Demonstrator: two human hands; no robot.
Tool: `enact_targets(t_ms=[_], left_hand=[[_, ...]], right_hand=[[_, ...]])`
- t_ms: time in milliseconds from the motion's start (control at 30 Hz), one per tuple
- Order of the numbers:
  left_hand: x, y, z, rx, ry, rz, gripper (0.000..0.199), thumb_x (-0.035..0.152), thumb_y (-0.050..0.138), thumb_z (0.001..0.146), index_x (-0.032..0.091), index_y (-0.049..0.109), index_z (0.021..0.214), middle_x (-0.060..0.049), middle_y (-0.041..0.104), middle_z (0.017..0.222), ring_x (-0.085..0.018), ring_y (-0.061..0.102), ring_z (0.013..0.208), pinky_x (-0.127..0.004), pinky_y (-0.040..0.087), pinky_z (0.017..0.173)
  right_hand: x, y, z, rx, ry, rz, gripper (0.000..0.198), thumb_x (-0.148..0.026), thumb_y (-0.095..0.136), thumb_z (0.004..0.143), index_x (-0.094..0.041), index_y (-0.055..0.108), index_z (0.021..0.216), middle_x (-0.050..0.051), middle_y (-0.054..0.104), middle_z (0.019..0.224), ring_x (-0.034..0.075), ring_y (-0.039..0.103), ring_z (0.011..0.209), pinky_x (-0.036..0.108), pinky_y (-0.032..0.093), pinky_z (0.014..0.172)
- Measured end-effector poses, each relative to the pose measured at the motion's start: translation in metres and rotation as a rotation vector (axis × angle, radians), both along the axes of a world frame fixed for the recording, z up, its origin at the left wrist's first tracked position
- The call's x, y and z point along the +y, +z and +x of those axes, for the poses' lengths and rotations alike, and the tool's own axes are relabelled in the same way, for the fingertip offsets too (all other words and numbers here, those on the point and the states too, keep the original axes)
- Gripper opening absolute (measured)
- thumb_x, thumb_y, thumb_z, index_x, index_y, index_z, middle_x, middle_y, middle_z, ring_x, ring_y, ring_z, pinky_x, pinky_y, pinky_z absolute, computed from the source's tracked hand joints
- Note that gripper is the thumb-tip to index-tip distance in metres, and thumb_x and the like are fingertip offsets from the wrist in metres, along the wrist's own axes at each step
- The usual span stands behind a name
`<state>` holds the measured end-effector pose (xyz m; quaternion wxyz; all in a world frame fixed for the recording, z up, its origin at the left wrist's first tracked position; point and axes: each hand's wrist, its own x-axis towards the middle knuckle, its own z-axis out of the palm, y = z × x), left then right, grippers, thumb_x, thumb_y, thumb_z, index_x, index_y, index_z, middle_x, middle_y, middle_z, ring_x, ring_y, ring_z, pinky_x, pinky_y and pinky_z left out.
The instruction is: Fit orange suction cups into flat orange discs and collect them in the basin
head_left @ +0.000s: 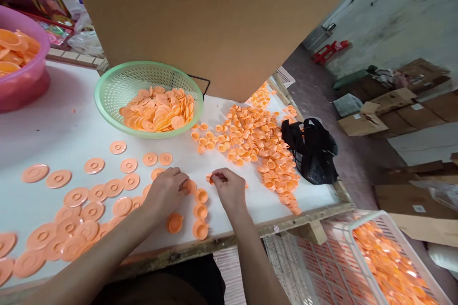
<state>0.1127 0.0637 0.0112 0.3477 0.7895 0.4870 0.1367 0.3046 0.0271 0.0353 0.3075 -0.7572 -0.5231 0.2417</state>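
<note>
My left hand [168, 191] is closed, its fingertips at the edge of a small orange toy saucer [191, 186]. To its right, my right hand [230, 189] pinches a small orange toy cup [209, 179], mostly hidden by the fingers. Between my hands and the table's front edge stands a short column of orange cups [200, 211]. Another orange cup [174, 223] sits apart, left of that column. Many flat orange saucers [92, 211] lie spread left of and under my left forearm. A large heap of loose orange cups [255, 133] covers the table beyond my right hand.
A green sieve basket [107, 116] with orange saucers stands behind my left hand. A pink tub [36, 81] is far left. A tall cardboard box [214, 24] blocks the back. A black bag [315, 152] lies right; below it stands a crate [388, 221] of orange pieces.
</note>
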Motion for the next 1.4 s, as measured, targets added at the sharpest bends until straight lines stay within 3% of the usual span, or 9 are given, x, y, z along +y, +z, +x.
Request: enact_targets(t_ms=[200, 467, 767, 900, 1033, 1133, 1200, 1300, 1400], left_hand=[[0.012, -0.007, 0.012, -0.015, 0.097, 0.036, 0.022, 0.025, 0.049, 0.091, 0.018, 0.068, 0.084, -0.004, 0.06, 0.083, -0.016, 0.055, 0.073, -0.027, 0.036, 0.064], [0.026, -0.001, 0.002, -0.207, 0.046, -0.133, 0.028, 0.013, 0.045, 0.084, 0.019, 0.072, 0.088, -0.004, 0.066, 0.08, -0.016, 0.059, 0.075, -0.026, 0.042, 0.067], [0.036, -0.006, 0.018, -0.347, 0.259, -0.301, 0.011, 0.016, 0.056, 0.071, 0.016, 0.066, 0.069, -0.001, 0.067, 0.067, -0.014, 0.061, 0.066, -0.023, 0.044, 0.06], [0.041, -0.006, 0.013, -0.29, 0.255, -0.343, 0.014, 0.024, 0.054, 0.077, 0.016, 0.066, 0.074, 0.001, 0.063, 0.061, -0.012, 0.054, 0.053, -0.022, 0.04, 0.051], [0.036, -0.003, 0.014, -0.156, 0.143, -0.196, 0.019, 0.018, 0.049, 0.078, 0.016, 0.068, 0.075, -0.003, 0.066, 0.071, -0.015, 0.059, 0.068, -0.024, 0.042, 0.061], [0.018, 0.001, 0.019, -0.156, 0.054, -0.143, 0.022, 0.012, 0.049, 0.076, 0.016, 0.069, 0.069, -0.005, 0.065, 0.075, -0.015, 0.059, 0.071, -0.025, 0.04, 0.064], [0.004, 0.003, 0.014, -0.208, -0.017, -0.135, 0.025, 0.012, 0.047, 0.079, 0.017, 0.071, 0.072, -0.005, 0.065, 0.078, -0.014, 0.058, 0.07, -0.025, 0.041, 0.066], [-0.011, 0.004, -0.013, -0.242, -0.002, -0.102, 0.028, 0.016, 0.044, 0.085, 0.019, 0.071, 0.083, -0.004, 0.065, 0.086, -0.014, 0.059, 0.076, -0.026, 0.042, 0.07], [-0.022, -0.002, -0.051, -0.103, -0.002, -0.107, 0.023, 0.016, 0.048, 0.083, 0.021, 0.069, 0.089, -0.002, 0.063, 0.091, -0.014, 0.057, 0.072, -0.025, 0.04, 0.065]], right_hand=[[0.039, -0.011, -0.023, 0.109, 0.038, -0.165, 0.006, -0.02, 0.06, 0.067, -0.021, 0.064, 0.063, -0.002, 0.064, 0.059, 0.015, 0.061, 0.06, 0.025, 0.046, 0.059], [0.037, -0.011, -0.035, 0.107, 0.113, -0.173, 0.009, -0.018, 0.054, 0.07, -0.021, 0.057, 0.061, -0.003, 0.059, 0.055, 0.013, 0.057, 0.053, 0.022, 0.041, 0.053], [0.037, -0.019, -0.039, -0.017, 0.167, -0.112, 0.013, -0.016, 0.05, 0.073, -0.021, 0.055, 0.062, -0.001, 0.062, 0.063, 0.014, 0.058, 0.061, 0.024, 0.042, 0.059], [0.047, -0.024, -0.043, -0.003, 0.11, -0.092, 0.012, -0.014, 0.053, 0.07, -0.022, 0.058, 0.061, -0.001, 0.063, 0.061, 0.014, 0.059, 0.06, 0.024, 0.043, 0.059], [0.042, -0.019, -0.045, 0.036, 0.115, -0.121, 0.015, -0.013, 0.054, 0.071, -0.021, 0.064, 0.063, -0.001, 0.065, 0.062, 0.015, 0.061, 0.062, 0.023, 0.045, 0.059], [0.017, -0.006, -0.035, -0.088, 0.261, -0.109, 0.02, -0.012, 0.053, 0.075, -0.021, 0.071, 0.069, 0.003, 0.067, 0.07, 0.017, 0.063, 0.07, 0.026, 0.047, 0.067], [-0.004, 0.005, -0.018, -0.129, 0.283, -0.054, 0.025, -0.013, 0.051, 0.079, -0.02, 0.074, 0.082, 0.005, 0.068, 0.079, 0.018, 0.064, 0.076, 0.028, 0.048, 0.072], [-0.032, 0.015, 0.02, -0.26, 0.094, 0.029, 0.033, -0.016, 0.046, 0.083, -0.018, 0.073, 0.102, 0.008, 0.066, 0.09, 0.02, 0.063, 0.087, 0.031, 0.049, 0.08], [-0.045, 0.014, 0.052, -0.43, -0.039, -0.048, 0.036, -0.017, 0.046, 0.08, -0.015, 0.072, 0.105, 0.01, 0.061, 0.092, 0.022, 0.061, 0.086, 0.035, 0.047, 0.08]])
